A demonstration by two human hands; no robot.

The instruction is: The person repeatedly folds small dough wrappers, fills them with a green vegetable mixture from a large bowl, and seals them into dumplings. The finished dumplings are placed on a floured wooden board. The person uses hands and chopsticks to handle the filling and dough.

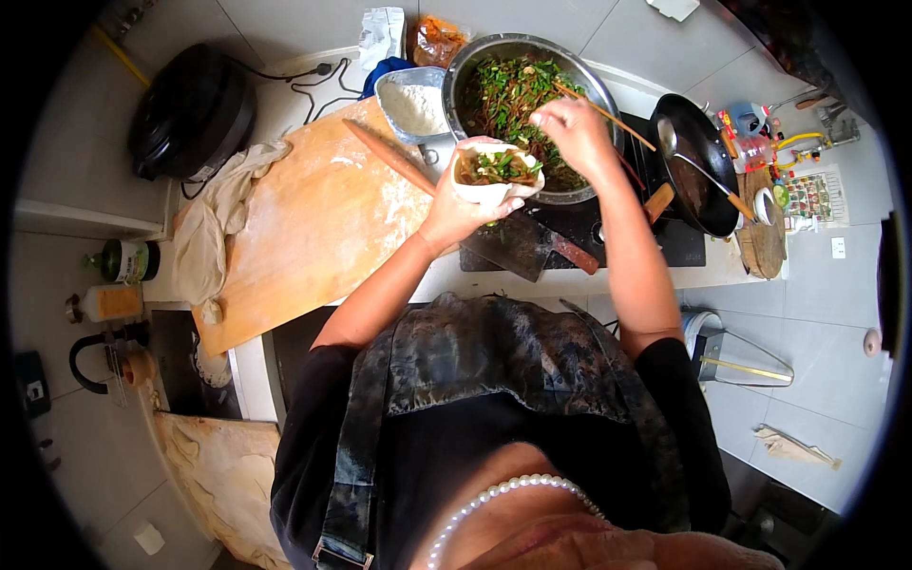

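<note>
In the head view my left hand (456, 206) cups a dough wrapper (491, 191) that is open at the top, with green and brown chopped filling (499, 167) inside. My right hand (577, 135) is raised over a large steel bowl (456, 64) of the same kind of filling; its fingers are bent, and whether they pinch anything cannot be told. Wooden chopsticks (630, 133) lean across the bowl's right side, passing by my right hand. A wooden rolling pin (388, 157) lies on the floured board, its near end hidden behind my left hand. Below the hands rests a cleaver (520, 246).
A floured wooden board (299, 214) with a cloth (206, 235) spans the left counter. A bowl of flour (413, 107) stands behind the rolling pin. To the right are a black wok (695, 171) with a ladle (712, 178) and a round chopping block (762, 235). A black appliance (192, 114) stands far left.
</note>
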